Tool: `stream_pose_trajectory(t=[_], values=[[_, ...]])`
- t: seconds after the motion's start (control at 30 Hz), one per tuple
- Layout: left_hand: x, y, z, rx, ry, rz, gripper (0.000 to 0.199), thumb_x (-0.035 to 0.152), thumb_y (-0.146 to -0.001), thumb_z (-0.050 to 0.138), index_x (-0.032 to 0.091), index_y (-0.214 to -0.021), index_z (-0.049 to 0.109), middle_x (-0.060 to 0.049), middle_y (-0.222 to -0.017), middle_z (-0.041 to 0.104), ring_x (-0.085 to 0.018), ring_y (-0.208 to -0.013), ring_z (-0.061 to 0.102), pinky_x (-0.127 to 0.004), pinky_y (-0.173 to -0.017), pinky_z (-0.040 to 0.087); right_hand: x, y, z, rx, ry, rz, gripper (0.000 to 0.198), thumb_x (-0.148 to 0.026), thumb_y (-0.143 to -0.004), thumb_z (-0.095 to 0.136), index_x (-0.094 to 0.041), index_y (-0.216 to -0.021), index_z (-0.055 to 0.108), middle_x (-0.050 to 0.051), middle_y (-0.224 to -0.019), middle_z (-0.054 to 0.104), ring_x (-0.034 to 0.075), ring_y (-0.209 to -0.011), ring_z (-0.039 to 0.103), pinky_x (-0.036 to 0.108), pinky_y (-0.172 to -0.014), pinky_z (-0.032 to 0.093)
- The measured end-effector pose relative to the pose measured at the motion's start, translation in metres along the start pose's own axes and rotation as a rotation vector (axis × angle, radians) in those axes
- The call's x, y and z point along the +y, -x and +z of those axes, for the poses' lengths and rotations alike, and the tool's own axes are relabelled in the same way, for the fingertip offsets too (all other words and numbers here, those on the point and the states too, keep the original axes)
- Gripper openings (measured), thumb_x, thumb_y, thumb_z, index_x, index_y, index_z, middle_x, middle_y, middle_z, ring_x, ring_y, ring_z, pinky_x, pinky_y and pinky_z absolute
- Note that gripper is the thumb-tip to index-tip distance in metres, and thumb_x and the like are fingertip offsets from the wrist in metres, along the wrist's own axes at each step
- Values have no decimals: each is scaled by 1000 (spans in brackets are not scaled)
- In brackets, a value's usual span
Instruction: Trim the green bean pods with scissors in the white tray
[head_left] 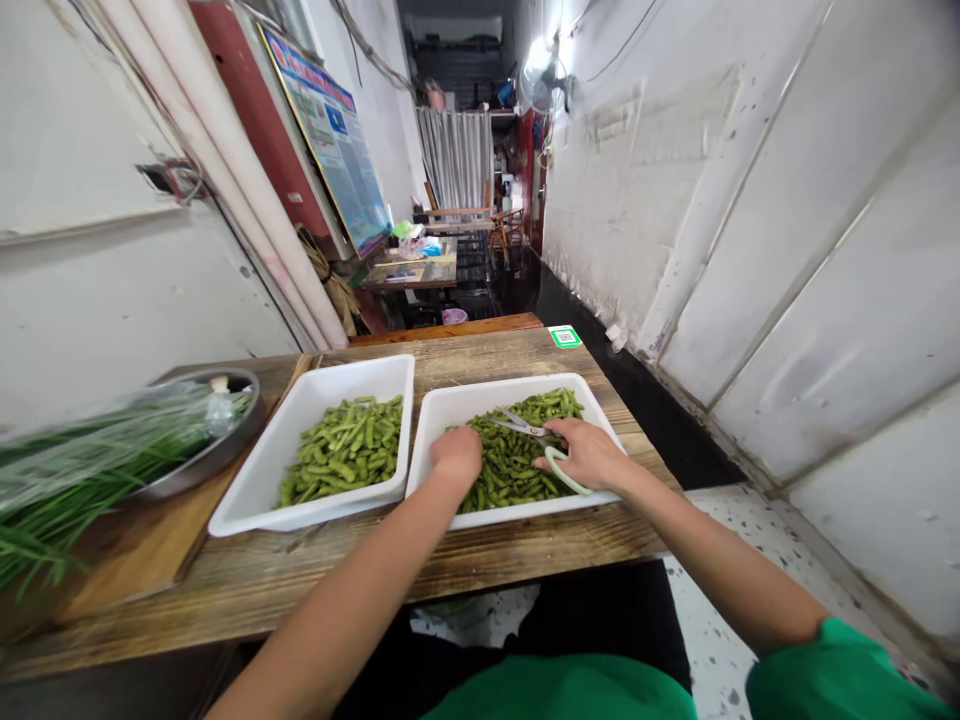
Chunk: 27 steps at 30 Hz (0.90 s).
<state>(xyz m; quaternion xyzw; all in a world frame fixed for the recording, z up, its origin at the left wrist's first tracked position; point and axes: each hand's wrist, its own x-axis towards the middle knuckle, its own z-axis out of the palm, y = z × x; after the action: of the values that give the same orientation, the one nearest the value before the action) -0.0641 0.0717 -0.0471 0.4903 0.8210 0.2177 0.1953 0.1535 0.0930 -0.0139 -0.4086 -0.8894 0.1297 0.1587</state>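
Note:
My right hand (589,455) grips a pair of scissors (517,424) with a pale green handle, their blades parted and pointing left over the right white tray (517,518). That tray holds a heap of green edamame pods (517,465). At the tray's left side is my left hand (457,452), its fingers curled inward and mostly hidden; what they hold, if anything, cannot be seen. To the left, a second white tray (244,505) carries lighter green edamame pods (349,450).
Both trays stand on a wooden table (525,560). On its left, a metal bowl (251,400) and long green leafy stalks (67,500) under clear plastic lie by a wooden board (142,570). A green QR card (565,336) lies at the far edge. White walls flank the narrow room.

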Motion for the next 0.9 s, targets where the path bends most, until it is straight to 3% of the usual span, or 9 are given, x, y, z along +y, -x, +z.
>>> stream_pose_trajectory(t=[0.13, 0.3, 0.37, 0.47, 0.57, 0.7, 0.8, 0.9], values=[[0, -3, -2, -21, 15, 1, 8, 10, -56, 62, 14, -52, 56, -19, -72, 63, -31, -98, 52, -34, -76, 38, 1, 0, -1, -9, 14, 14, 50, -54, -66, 53, -19, -102, 54, 5, -82, 56, 14, -68, 51, 22, -58, 34], [-3, -3, -8, -64, 2, 10, 17, 7, -41, 70, 15, -47, 56, -17, -68, 63, -32, -92, 54, -33, -73, 38, 3, 1, -1, -8, 8, -4, 48, -52, -66, 54, -20, -101, 55, 5, -82, 57, 14, -67, 52, 23, -58, 34], [-2, -2, -9, -65, -2, 25, 15, 8, -42, 69, 14, -45, 55, -17, -67, 63, -33, -89, 55, -33, -72, 38, 4, 1, -1, -12, 10, 0, 48, -52, -67, 53, -19, -101, 55, 5, -82, 58, 15, -67, 52, 23, -58, 34], [3, -1, -13, -72, 33, 102, 6, 20, -54, 65, 16, -53, 61, -11, -68, 64, -25, -82, 57, -27, -70, 38, 4, 1, -2, -11, 0, 0, 48, -51, -67, 53, -19, -103, 54, 6, -84, 58, 15, -67, 52, 24, -59, 34], [10, 3, -16, -146, 262, 167, 19, 33, -64, 59, 17, -70, 64, -4, -63, 63, -16, -65, 58, -21, -57, 40, 4, 1, -2, -3, -9, 0, 50, -51, -66, 54, -19, -104, 54, 5, -84, 58, 15, -68, 52, 23, -60, 35], [20, 13, -17, -441, 741, 65, 24, 35, -72, 53, 15, -85, 56, -3, -66, 62, -9, -45, 54, -18, -41, 39, 4, 1, -1, 30, -21, -23, 51, -51, -66, 54, -19, -105, 53, 6, -87, 58, 15, -69, 52, 23, -62, 36], [25, 19, -18, -588, 969, -2, 17, 26, -73, 54, 13, -86, 52, -7, -76, 63, -13, -62, 62, -23, -56, 49, 4, 0, 0, 34, -13, -29, 51, -50, -66, 54, -18, -106, 53, 6, -87, 58, 15, -71, 53, 24, -63, 36], [26, 19, -20, -554, 1080, -29, 10, 12, -70, 59, 9, -77, 52, -9, -77, 63, -16, -76, 62, -26, -73, 50, 3, 0, -1, 22, -7, -10, 50, -50, -67, 54, -19, -107, 53, 6, -87, 58, 15, -71, 53, 24, -63, 36]])
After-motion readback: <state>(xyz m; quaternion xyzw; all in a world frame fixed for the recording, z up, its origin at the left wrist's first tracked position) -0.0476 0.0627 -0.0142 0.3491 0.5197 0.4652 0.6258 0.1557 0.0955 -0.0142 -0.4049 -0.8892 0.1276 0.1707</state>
